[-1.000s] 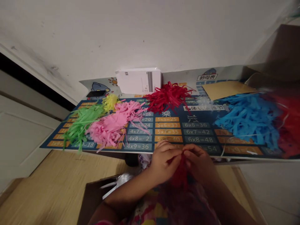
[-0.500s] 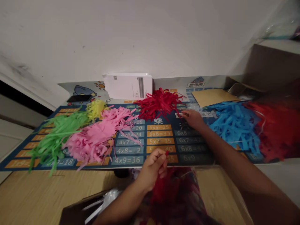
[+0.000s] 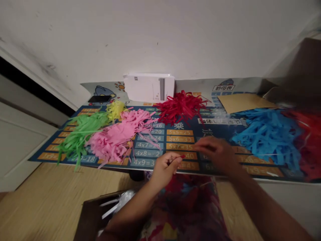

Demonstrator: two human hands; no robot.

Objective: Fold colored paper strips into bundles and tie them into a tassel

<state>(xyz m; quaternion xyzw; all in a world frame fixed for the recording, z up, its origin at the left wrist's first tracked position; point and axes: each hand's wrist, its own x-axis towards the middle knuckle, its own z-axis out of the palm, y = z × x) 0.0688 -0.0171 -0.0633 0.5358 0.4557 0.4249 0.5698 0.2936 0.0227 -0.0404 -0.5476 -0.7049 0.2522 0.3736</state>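
My left hand (image 3: 168, 165) is closed in a pinch at the table's front edge, with the tip of a red tissue paper strip (image 3: 183, 156) sticking out past its fingers. Facing it from the right, my right hand (image 3: 213, 149) hovers over the table, thumb and fingers pressed together. Motion blurs it, and what it holds, if anything, I cannot make out. Beyond both hands lies a fringed red paper bundle (image 3: 182, 107). More red paper (image 3: 185, 190) is in my lap, below the table edge.
Fringed bundles in green (image 3: 84, 130), yellow (image 3: 115, 110), pink (image 3: 117, 134), blue (image 3: 269, 135) and red (image 3: 312, 140) lie on the printed table mat (image 3: 147, 163). Behind them are a phone (image 3: 100, 99), a white package (image 3: 147, 87) and a tan sheet (image 3: 244, 103). A dark box (image 3: 86, 214) stands below left.
My right hand has come back from beside the far red bundle toward my left hand. The left keeps its pinch on the red strip. The view has shifted to the right.
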